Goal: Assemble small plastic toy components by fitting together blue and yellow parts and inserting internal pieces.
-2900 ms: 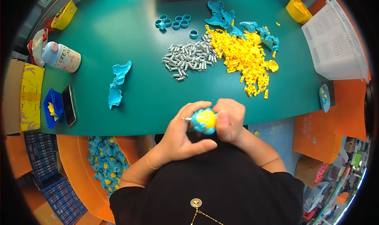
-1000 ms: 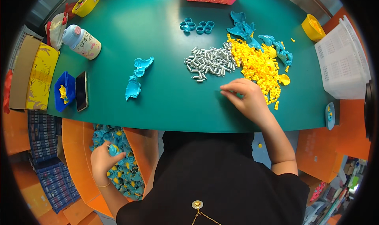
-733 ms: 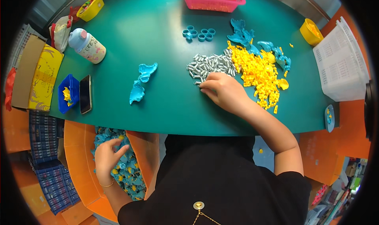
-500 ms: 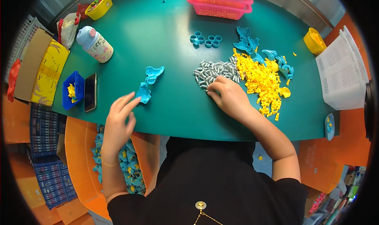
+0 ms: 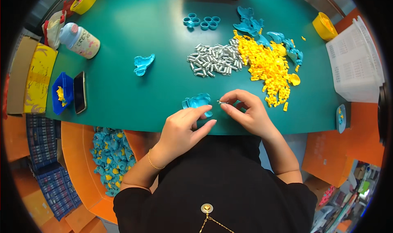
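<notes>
My left hand (image 5: 183,126) is closed around a turquoise plastic half-shell (image 5: 197,101) at the near edge of the table, its fingers covering part of the piece. Just to the right, my right hand (image 5: 247,112) pinches a small silver metal pin (image 5: 221,102) between thumb and forefinger. Beyond them lies a loose heap of silver metal pins (image 5: 215,59). It meets a larger pile of small yellow plastic parts (image 5: 266,65). Another turquoise half-shell (image 5: 143,64) rests alone on the left of the green table.
Turquoise ring clusters (image 5: 210,23) and more turquoise shells (image 5: 249,22) lie farther back. A bottle (image 5: 80,40), phone (image 5: 80,92) and blue tray (image 5: 63,94) stand left. Below the table's left edge, an orange-walled box (image 5: 77,163) holds many turquoise-and-yellow pieces. A white basket (image 5: 356,65) is right.
My left hand has brought the nearer turquoise half-shell rightward, in front of me. My right hand has come back from the silver heap with a pin. The view has shifted slightly.
</notes>
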